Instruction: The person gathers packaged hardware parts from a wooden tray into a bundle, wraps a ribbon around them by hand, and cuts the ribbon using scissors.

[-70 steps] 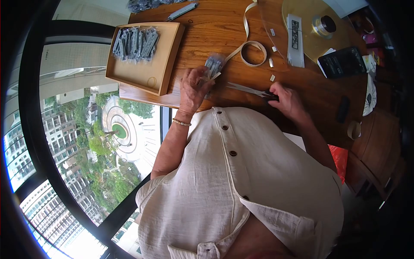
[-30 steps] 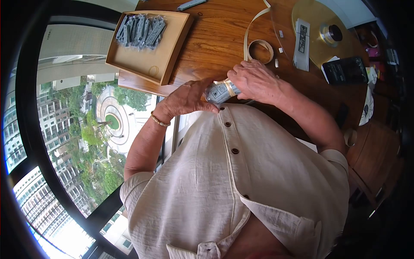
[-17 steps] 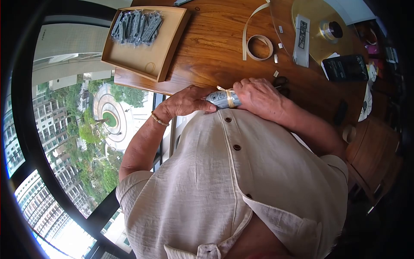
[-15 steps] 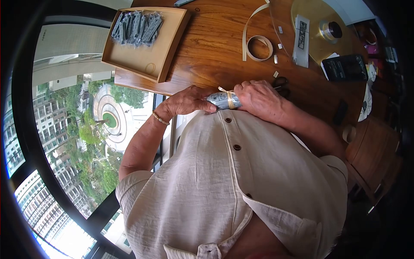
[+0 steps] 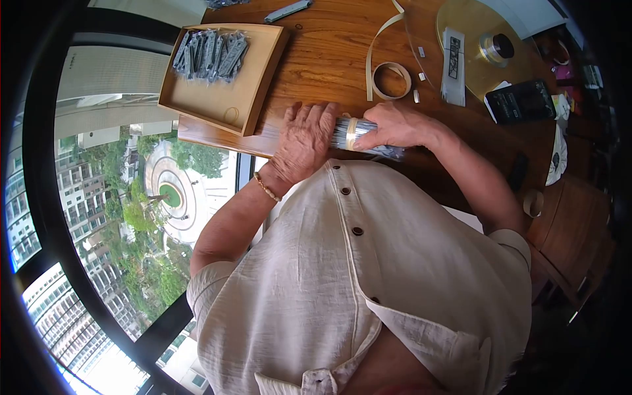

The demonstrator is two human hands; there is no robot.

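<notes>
A bundle of grey packets in clear plastic [image 5: 340,137] lies near the table's front edge, close to the shirt. A tan rubber band [image 5: 352,133] circles its middle. My left hand [image 5: 306,139] wraps over the bundle's left end with the back of the hand up, hiding that end. From the right, my right hand [image 5: 398,125] grips the bundle, thumb beside the band and fingers on the far side. The bundle's right end shows below this hand.
At the back left stands a shallow wooden tray [image 5: 268,82] with several similar packets [image 5: 210,54] and a loose rubber band [image 5: 231,115]. Rightward are a tape roll [image 5: 391,80], a flat printed packet [image 5: 453,66], a black-lidded jar [image 5: 497,48] and a black phone-like device [image 5: 520,102].
Both hands have moved the bundle forward from the shirt onto the table edge. My left hand has turned over its end, and my right thumb now lies beside the band.
</notes>
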